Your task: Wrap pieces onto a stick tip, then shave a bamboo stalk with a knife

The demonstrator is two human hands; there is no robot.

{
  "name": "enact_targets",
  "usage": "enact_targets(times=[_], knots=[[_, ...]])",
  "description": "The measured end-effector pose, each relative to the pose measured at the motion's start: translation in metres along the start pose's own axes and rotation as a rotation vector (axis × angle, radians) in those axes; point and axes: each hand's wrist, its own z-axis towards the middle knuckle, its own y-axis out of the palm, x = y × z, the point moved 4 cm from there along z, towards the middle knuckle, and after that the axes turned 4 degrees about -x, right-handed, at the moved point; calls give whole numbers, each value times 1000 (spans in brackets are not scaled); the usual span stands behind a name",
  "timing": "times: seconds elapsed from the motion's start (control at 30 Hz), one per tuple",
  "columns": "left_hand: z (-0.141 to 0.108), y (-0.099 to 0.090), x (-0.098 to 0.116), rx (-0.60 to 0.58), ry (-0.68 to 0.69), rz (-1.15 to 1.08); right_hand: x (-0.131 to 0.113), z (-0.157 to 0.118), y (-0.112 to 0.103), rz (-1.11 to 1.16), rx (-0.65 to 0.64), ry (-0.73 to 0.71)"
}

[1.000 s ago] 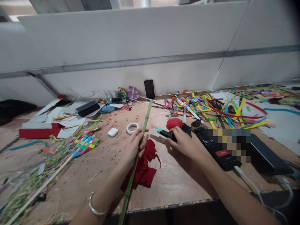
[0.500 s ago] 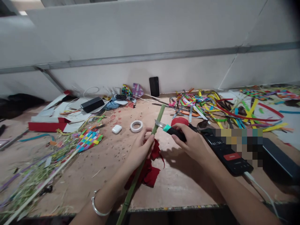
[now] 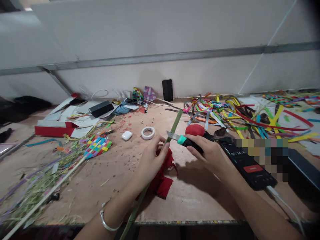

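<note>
The person's left hand (image 3: pixel 153 160) grips a green stalk (image 3: pixel 176 121) slanting over red cloth (image 3: pixel 163 187); the right hand (image 3: pixel 210 155) clasps a cutter (image 3: pixel 182 139), its blade (image 3: pixel 174 136) across the stalk. A white case (image 3: pixel 127 135) sits closed near a tape roll (image 3: pixel 143 134), contents hidden

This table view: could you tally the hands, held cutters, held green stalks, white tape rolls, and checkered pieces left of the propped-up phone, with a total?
Hands, left hand and right hand: 2
Held cutter: 1
Held green stalk: 1
White tape roll: 1
Checkered pieces left of the phone: 3
Total: 8
</note>
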Motion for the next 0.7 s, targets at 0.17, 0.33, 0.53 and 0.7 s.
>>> enact_targets(times=[0.17, 0.33, 0.53, 0.7], knots=[[-1, -3, 0, 72, 34, 108, -1, 0, -2, 0, 17, -30], [-3, -5, 1, 76, 54, 215, 0, -1, -3, 32, 33, -61], [-4, -7, 5, 60, 72, 246, -2, -1, -2, 51, 44, -53], [-4, -8, 7, 66, 82, 259, -4, -1, -2, 59, 35, -16]])
